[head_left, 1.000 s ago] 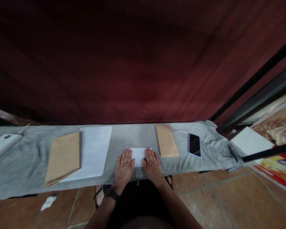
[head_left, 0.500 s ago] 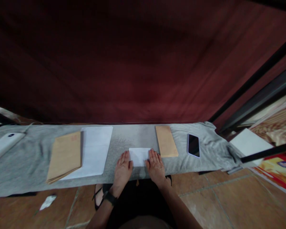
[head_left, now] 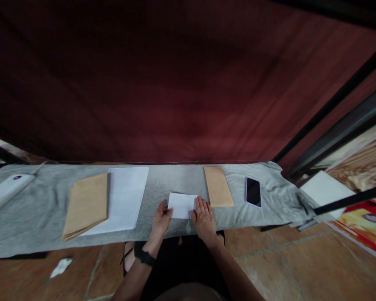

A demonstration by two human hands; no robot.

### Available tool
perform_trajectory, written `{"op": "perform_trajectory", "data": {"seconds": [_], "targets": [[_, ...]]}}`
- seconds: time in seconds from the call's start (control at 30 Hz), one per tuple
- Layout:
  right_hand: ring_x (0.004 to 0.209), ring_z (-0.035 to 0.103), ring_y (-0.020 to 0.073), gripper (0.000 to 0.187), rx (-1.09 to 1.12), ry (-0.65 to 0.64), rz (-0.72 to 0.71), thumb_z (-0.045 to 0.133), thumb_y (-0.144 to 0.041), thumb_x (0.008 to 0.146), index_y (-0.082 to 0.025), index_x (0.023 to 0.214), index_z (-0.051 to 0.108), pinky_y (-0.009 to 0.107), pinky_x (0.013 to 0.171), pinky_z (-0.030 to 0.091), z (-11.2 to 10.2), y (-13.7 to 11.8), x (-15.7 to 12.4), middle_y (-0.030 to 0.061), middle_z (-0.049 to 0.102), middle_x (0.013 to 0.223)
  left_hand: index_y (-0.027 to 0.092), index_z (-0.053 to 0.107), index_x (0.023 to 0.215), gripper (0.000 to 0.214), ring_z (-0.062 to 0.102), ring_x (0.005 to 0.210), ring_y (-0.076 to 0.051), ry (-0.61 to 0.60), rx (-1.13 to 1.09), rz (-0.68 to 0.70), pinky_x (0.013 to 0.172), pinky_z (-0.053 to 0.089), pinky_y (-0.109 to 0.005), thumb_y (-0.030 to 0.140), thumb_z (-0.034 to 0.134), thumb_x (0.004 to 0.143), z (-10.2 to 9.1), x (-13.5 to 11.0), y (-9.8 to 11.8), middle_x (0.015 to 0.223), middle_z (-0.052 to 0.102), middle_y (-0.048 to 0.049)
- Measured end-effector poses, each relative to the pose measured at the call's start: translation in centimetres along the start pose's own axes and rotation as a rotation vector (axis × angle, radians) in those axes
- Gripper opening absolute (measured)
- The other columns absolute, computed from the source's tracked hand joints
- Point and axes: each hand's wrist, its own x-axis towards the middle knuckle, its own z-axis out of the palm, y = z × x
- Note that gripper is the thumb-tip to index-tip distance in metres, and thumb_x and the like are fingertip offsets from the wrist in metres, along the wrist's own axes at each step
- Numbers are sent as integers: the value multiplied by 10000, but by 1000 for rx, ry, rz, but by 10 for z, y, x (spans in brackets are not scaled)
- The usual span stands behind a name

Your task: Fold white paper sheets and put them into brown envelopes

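A small folded sheet of white paper (head_left: 181, 205) lies on the grey cloth in front of me. My left hand (head_left: 161, 219) is at its left edge, with the fingers curled and the thumb on top, pinching that side. The paper's left end looks slightly raised. Flat on the right end of the paper rests my right hand (head_left: 204, 217), fingers stretched out and close together. Just beyond that hand is a single brown envelope (head_left: 219, 187).
Left of me, a stack of brown envelopes (head_left: 87, 205) partly covers white sheets (head_left: 130, 198). A phone (head_left: 253, 192) lies to the right. At the far left sits a white device (head_left: 9, 193) with a cable. A dark red curtain (head_left: 181, 104) hangs behind the cloth-covered bench (head_left: 172, 175).
My left hand has gone from lying flat to curling its fingers around the paper's left edge, which has lifted a little. My right hand has stayed flat in place.
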Motion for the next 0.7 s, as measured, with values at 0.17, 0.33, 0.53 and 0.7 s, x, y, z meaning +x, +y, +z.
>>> {"op": "perform_trajectory", "data": {"seconds": [0.17, 0.33, 0.53, 0.7], "targets": [[1436, 415, 276, 602, 125, -54, -63, 484, -360, 1013, -113, 1547, 357, 471, 1182, 340, -17, -8, 2, 152, 450, 1546, 156, 709, 990, 380, 618, 688, -183, -11, -146, 45, 698, 508, -321, 300, 693, 638, 3, -13, 21, 759, 696, -19], [1401, 464, 263, 624, 442, -131, -88, 529, -361, 967, -169, 1542, 383, 452, 1169, 379, -34, -28, 14, 123, 461, 1544, 170, 711, 1081, 428, 627, 742, -176, -85, -201, 105, 744, 512, -306, 353, 723, 696, 7, -32, 50, 794, 687, -11], [1026, 701, 230, 409, 1233, -23, 475, 479, -485, 974, -187, 1122, 717, 358, 936, 544, -39, -40, 45, 90, 754, 1099, 196, 627, 1270, 520, 620, 1151, -228, -61, -306, -85, 901, 509, -303, 423, 708, 810, 8, -42, 59, 1299, 637, -114], [874, 714, 216, 440, 1718, 5, 828, 691, -599, 775, -202, 965, 692, 310, 753, 574, -36, -49, 50, 62, 764, 976, 190, 497, 1395, 691, 687, 951, -214, -124, -410, -244, 815, 545, -323, 279, 759, 763, 15, -43, 36, 1061, 709, -90]]}}
